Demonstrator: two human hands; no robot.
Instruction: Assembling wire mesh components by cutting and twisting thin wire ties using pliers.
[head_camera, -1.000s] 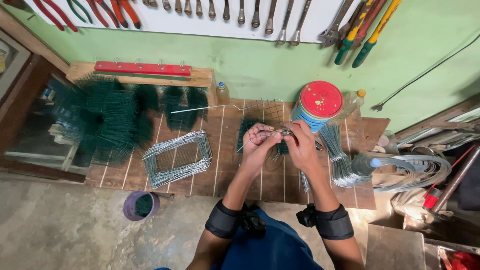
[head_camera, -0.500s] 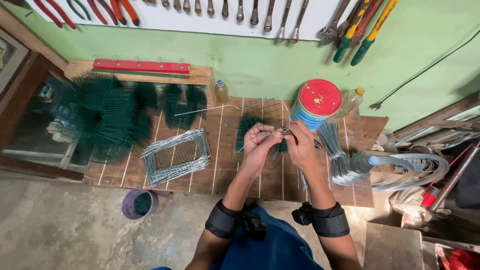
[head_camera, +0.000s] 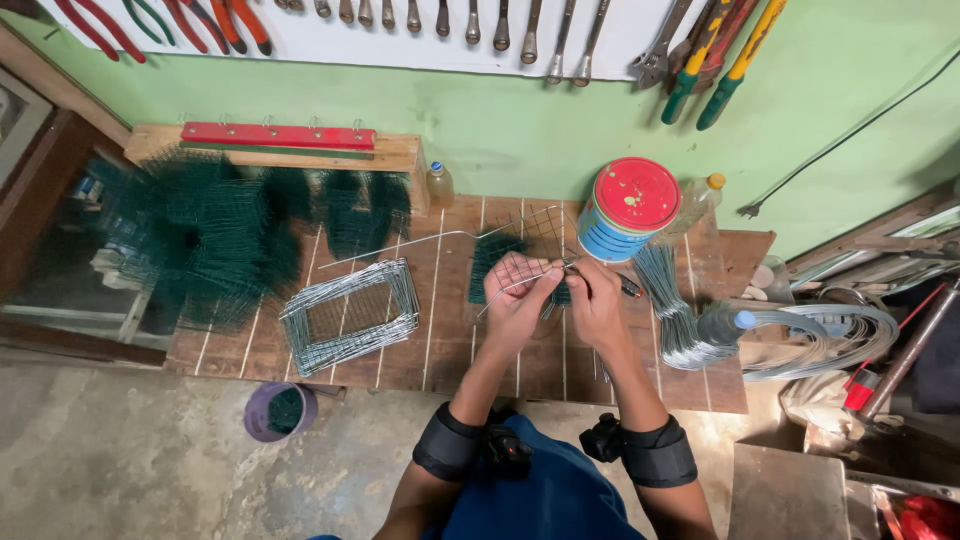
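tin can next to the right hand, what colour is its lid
Red, with pale smudges, on the tin can; head view.

Green wall (head_camera: 520, 130) stood behind a wooden plank workbench (head_camera: 440, 340). White tool board (head_camera: 440, 40) hung above; floor (head_camera: 120, 450) was stained grey concrete.

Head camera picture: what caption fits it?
Two bare hands, left hand and right hand, bend thin silver wire over a wooden slatted workbench.
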